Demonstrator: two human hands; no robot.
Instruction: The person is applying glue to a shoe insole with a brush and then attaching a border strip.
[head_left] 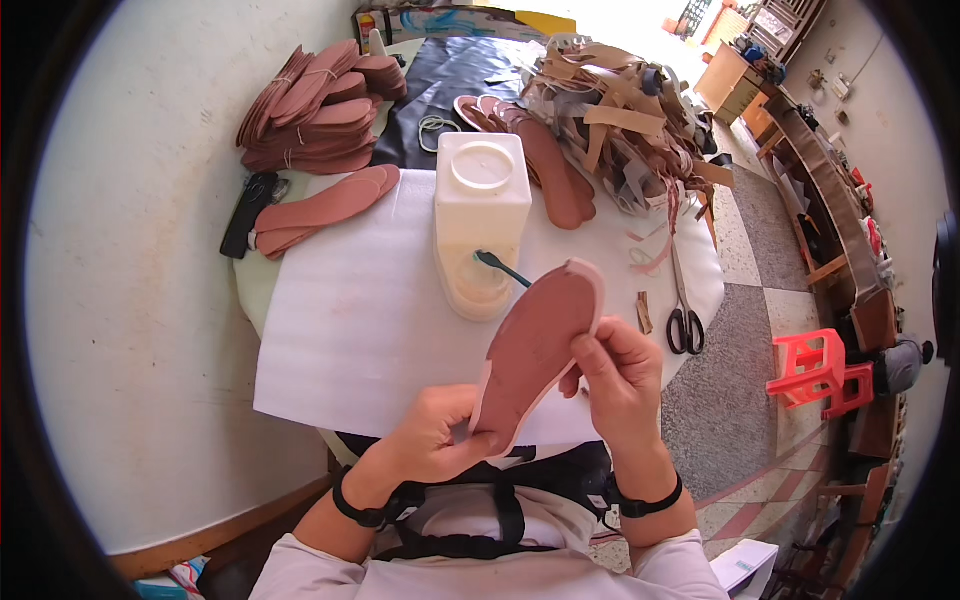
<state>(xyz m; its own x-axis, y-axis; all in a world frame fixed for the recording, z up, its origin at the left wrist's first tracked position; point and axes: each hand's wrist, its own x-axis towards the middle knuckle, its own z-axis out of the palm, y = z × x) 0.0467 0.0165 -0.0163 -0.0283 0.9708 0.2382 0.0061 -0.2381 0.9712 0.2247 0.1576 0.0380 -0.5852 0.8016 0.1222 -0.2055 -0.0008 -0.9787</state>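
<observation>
A reddish-brown shoe insole (545,335) is held up, tilted, above the near edge of the table. A paler pink strip (482,395) runs along part of its rim and stands a little proud of it. My left hand (435,430) grips the lower, narrower end, thumb on the face. On the other side, my right hand (620,375) pinches the edge near the broad upper end between thumb and fingers. Just beyond the insole stands a white plastic container (482,210), cut open at its near end, with a dark green brush (500,265) resting in it.
Tied bundles of insoles (315,110) lie at the back left, with loose insoles (330,205) nearer. More insoles (550,165) lie behind the container. A heap of brown and clear scraps (625,120) fills the back right. Black-handled scissors (684,325) rest at the right edge; a red stool (808,368) stands beyond.
</observation>
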